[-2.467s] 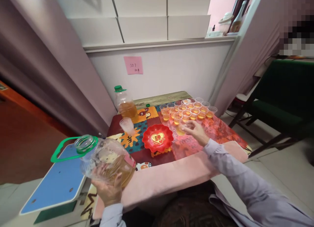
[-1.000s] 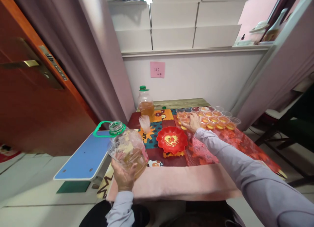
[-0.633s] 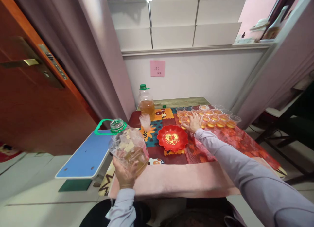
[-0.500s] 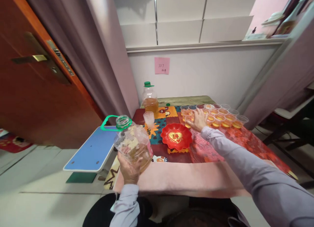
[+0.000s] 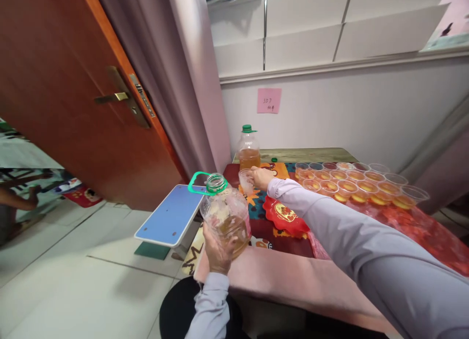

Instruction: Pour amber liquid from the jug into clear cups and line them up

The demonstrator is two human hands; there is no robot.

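My left hand (image 5: 219,253) is wrapped round the lower part of a big clear plastic jug (image 5: 238,226), tilted slightly, with a green ring handle, its mouth uncapped and amber liquid inside. Over the table, my right hand (image 5: 263,178) has its fingers closed at the rim of a small stack of clear plastic cups (image 5: 245,182). Behind the stack stands a second jug (image 5: 249,156) of amber liquid, capped in green. A red scalloped plate (image 5: 284,217) lies partly under my right forearm.
Several clear cups of amber liquid (image 5: 348,186) stand in rows on red plastic at the right. A small green cap (image 5: 274,159) lies near the back. To the left are a blue-topped stool (image 5: 166,214) and a wooden door (image 5: 91,134). Another person's arm (image 5: 18,197) shows at far left.
My right hand has moved left from the filled cups to the stack of cups. My left hand still holds the jug. The view has turned left.
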